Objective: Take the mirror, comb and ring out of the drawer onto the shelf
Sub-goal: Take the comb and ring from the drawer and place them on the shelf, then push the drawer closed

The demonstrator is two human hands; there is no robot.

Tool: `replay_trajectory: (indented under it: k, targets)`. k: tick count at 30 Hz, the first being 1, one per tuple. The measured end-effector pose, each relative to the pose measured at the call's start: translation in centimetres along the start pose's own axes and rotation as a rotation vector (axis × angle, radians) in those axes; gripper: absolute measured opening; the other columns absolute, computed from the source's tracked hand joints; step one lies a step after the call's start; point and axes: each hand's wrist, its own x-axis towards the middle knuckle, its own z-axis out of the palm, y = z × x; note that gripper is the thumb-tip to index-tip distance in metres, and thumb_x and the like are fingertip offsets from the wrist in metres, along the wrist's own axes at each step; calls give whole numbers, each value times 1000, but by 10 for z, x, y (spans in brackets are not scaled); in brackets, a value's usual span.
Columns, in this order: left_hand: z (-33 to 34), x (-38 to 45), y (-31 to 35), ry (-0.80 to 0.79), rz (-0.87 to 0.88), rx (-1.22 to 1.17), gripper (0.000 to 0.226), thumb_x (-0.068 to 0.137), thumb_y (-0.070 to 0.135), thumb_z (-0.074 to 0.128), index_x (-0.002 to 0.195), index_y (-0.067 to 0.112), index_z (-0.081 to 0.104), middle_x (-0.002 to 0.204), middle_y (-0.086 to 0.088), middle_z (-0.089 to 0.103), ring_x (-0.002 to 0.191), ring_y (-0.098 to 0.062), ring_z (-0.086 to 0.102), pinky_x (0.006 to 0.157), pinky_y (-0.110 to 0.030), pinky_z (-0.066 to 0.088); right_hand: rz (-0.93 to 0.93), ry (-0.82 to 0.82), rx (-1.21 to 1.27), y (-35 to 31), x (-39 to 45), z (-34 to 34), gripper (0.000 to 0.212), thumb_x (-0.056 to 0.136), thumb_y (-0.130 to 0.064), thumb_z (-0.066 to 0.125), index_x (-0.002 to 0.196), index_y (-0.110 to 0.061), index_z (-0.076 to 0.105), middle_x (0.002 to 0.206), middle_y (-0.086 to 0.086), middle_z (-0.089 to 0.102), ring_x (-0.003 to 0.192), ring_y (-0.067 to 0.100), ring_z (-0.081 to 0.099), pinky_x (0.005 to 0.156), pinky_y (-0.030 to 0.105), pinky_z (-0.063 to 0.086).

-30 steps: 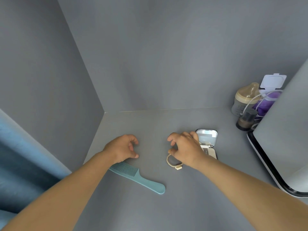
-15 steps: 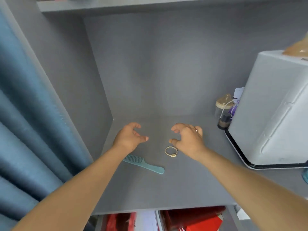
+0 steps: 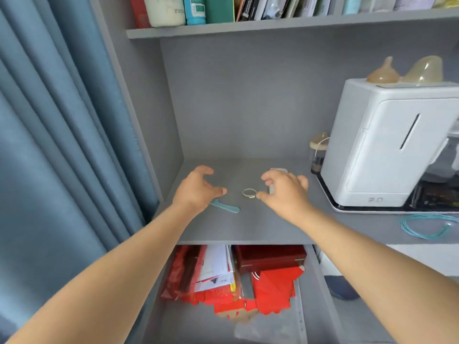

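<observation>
On the grey shelf (image 3: 248, 227) lie a teal comb (image 3: 227, 207), a beige ring (image 3: 249, 193) and a small silver mirror (image 3: 275, 170). The comb is partly under my left hand (image 3: 196, 189), which hovers with its fingers apart and holds nothing. My right hand (image 3: 285, 191) hovers beside the ring, fingers spread and empty, and hides most of the mirror. Below the shelf the drawer (image 3: 315, 289) stands pulled out.
The drawer holds red envelopes (image 3: 270, 286), papers (image 3: 216, 266) and a dark red box (image 3: 269, 256). A white appliance (image 3: 387, 145) stands at the shelf's right, with a baby bottle (image 3: 319, 150) behind it and a teal cord (image 3: 427, 225) in front. Blue curtain (image 3: 62, 145) hangs at the left.
The view has pulled back and up, so the open drawer and the upper shelf now show. My right hand has let go of the ring; both hands have lifted off the items.
</observation>
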Motion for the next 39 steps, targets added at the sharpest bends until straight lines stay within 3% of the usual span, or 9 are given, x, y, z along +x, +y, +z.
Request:
replay_trajectory:
  k: [6, 12, 15, 18, 22, 25, 28, 34, 39]
  targets:
    - [-3, -78, 12, 19, -15, 40, 64, 74, 31, 78, 129, 21, 48, 75, 4, 54, 76, -23, 57, 80, -37, 50, -23, -17, -5, -6, -63, -30, 36, 80, -31, 69, 114, -22, 60, 113, -2, 67, 113, 21, 56, 95, 34, 26]
    - [-1, -136, -1, 57, -109, -31, 61, 74, 31, 77, 128, 20, 49, 92, -3, 61, 87, -25, 61, 85, -36, 49, 74, 2, 51, -3, -119, -34, 38, 79, -34, 70, 113, -21, 61, 112, -2, 69, 108, 22, 60, 94, 35, 30]
    - [22, -156, -31, 145, -255, -188, 69, 69, 32, 79, 128, 20, 46, 111, -7, 64, 107, -29, 61, 96, -39, 48, 216, 16, 78, 11, -154, -16, 41, 79, -37, 70, 115, -20, 61, 114, 0, 68, 111, 23, 60, 97, 37, 34]
    - [47, -175, -57, 296, -465, -278, 80, 69, 36, 79, 136, 20, 37, 135, -14, 49, 126, -37, 45, 105, -49, 40, 411, 86, 139, 23, -184, 3, 46, 79, -37, 70, 118, -15, 59, 118, 7, 65, 114, 29, 56, 97, 42, 39]
    - [71, -208, -78, 444, -678, -273, 95, 69, 34, 81, 144, 17, 24, 143, -22, 33, 131, -40, 31, 105, -52, 35, 666, 219, 258, 39, -222, 22, 59, 78, -33, 73, 127, -7, 52, 128, 16, 58, 122, 35, 48, 95, 45, 43]
    - [82, -223, -101, 532, -823, -308, 107, 65, 38, 84, 146, 16, 18, 146, -21, 28, 130, -40, 30, 106, -51, 33, 824, 299, 321, 44, -253, 34, 76, 76, -29, 76, 138, -7, 39, 142, 20, 43, 134, 38, 32, 105, 50, 34]
    - [92, -232, -119, 552, -824, -358, 119, 62, 40, 86, 150, 16, 9, 152, -19, 20, 136, -39, 27, 109, -52, 30, 890, 334, 393, 40, -279, 47, 88, 76, -25, 77, 146, -10, 25, 150, 20, 27, 139, 38, 21, 110, 51, 28]
    - [114, -237, -137, 430, -768, -427, 124, 60, 36, 87, 148, 0, 9, 156, -17, 15, 139, -42, 26, 113, -55, 28, 862, 260, 550, 31, -305, 80, 98, 79, -23, 76, 150, -11, 10, 158, 20, 10, 147, 31, 8, 117, 48, 22]
    - [122, -231, -137, 382, -745, -476, 134, 62, 37, 86, 150, 4, -9, 162, -9, -8, 149, -31, 6, 122, -45, 14, 851, 196, 555, 30, -299, 94, 102, 78, -30, 76, 151, -21, 5, 159, 20, -6, 148, 35, 4, 115, 49, 25]
